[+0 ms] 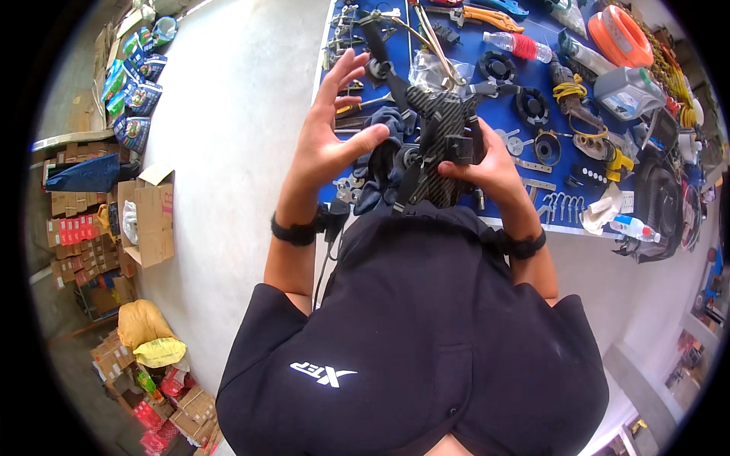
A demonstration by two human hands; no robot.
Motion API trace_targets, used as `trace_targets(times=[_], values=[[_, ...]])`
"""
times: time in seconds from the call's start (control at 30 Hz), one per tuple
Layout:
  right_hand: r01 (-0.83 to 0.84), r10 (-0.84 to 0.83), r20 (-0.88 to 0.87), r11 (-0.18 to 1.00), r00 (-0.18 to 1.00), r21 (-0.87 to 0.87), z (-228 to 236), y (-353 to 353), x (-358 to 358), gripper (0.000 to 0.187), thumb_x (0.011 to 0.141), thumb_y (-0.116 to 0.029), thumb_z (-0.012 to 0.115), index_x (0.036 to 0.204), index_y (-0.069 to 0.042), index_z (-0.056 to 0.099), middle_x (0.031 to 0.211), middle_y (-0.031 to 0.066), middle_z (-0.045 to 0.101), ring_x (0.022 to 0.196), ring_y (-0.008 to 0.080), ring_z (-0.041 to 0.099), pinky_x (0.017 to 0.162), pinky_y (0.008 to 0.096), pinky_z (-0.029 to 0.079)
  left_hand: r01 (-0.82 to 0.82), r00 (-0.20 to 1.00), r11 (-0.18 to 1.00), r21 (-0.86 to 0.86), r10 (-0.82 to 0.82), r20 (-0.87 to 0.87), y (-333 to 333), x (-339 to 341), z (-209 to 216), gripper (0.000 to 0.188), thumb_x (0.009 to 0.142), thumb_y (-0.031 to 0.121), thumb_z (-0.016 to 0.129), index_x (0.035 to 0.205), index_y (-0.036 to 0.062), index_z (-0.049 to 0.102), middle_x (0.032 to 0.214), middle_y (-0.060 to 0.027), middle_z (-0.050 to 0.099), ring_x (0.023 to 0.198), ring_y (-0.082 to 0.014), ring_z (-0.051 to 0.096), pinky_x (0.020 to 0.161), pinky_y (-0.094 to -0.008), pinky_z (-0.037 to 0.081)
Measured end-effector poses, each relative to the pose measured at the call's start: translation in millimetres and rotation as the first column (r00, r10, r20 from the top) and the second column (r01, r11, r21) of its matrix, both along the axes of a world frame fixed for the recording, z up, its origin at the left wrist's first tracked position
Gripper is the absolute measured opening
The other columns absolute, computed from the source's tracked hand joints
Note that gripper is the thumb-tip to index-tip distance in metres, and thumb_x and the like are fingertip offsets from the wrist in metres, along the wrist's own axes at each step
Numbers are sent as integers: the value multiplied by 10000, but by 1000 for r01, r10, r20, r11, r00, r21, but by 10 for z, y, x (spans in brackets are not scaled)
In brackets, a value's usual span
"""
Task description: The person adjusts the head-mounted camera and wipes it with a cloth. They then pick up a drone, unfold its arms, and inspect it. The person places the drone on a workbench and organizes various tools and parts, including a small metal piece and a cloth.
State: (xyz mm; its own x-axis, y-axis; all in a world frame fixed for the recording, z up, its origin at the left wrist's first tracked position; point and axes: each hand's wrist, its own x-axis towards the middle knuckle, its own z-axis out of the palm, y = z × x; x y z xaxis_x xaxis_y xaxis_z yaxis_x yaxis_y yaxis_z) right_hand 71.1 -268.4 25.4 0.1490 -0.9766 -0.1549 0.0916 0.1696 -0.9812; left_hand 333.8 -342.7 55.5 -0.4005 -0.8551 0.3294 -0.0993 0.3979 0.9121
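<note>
A black drone with a carbon-fibre-patterned body, folding arms and propellers is in front of my chest at the table's near edge. My right hand grips its right side, thumb against the body just below a small black box mounted on it. The fingers behind the body are partly hidden. To the left of the drone, my left hand is raised with fingers and thumb spread, holding nothing. A dark grey-blue cloth lies between that hand and the drone.
The blue-topped table carries several tools and parts: orange-handled pliers, a red-wrapped bottle, black round fan-like parts, metal hooks, a grey jug and an orange roll. Cardboard boxes stand far left.
</note>
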Motion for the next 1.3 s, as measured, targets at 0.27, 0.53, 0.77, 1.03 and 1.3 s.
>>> trace_targets(times=[0.27, 0.53, 0.77, 1.03, 1.3], values=[[-3, -2, 71, 997, 997, 73, -13, 79, 37, 730, 635, -200, 948, 1229, -16, 567, 1118, 57, 659, 1027, 145, 622, 953, 314, 490, 47, 987, 999, -9, -45, 152, 56, -10, -88, 1204, 584, 374, 963, 1529, 57, 288, 1495, -164, 353, 1341, -322, 430, 1047, -425, 454], [31, -39, 85, 995, 996, 97, -66, 67, 8, 729, 641, -141, 941, 1245, -9, 554, 1127, 71, 662, 1026, 164, 638, 952, 319, 506, 33, 989, 995, -93, -20, 143, 65, -56, -132, 1217, 553, 362, 985, 1496, 39, 287, 1452, -155, 343, 1308, -300, 431, 1022, -423, 475], [117, -124, 142, 991, 982, 58, -22, -54, -13, 676, 681, -158, 923, 1236, -20, 561, 1103, 60, 682, 1010, 157, 653, 940, 311, 515, -71, 996, 989, -133, 78, 44, 286, -324, -132, 555, 820, 127, 797, 1280, -2, 515, 1301, -158, 483, 1200, -326, 557, 970, -396, 517], [160, -160, 42, 987, 986, -10, 99, -107, -39, 688, 674, -216, 935, 1220, -23, 565, 1080, 49, 677, 984, 135, 641, 919, 291, 510, -54, 997, 957, -286, 68, 38, 317, -401, -115, 380, 798, 25, 723, 1173, -13, 668, 1180, -162, 624, 1133, -354, 633, 978, -407, 504], [232, -232, -3, 973, 973, -16, 117, 16, -20, 680, 677, -252, 940, 1196, -20, 566, 1068, 61, 683, 986, 147, 651, 904, 300, 520, -10, 997, 995, -99, 18, 78, 408, -388, -103, 399, 801, -28, 650, 1198, -4, 678, 1204, -166, 640, 1111, -306, 645, 943, -347, 507]])
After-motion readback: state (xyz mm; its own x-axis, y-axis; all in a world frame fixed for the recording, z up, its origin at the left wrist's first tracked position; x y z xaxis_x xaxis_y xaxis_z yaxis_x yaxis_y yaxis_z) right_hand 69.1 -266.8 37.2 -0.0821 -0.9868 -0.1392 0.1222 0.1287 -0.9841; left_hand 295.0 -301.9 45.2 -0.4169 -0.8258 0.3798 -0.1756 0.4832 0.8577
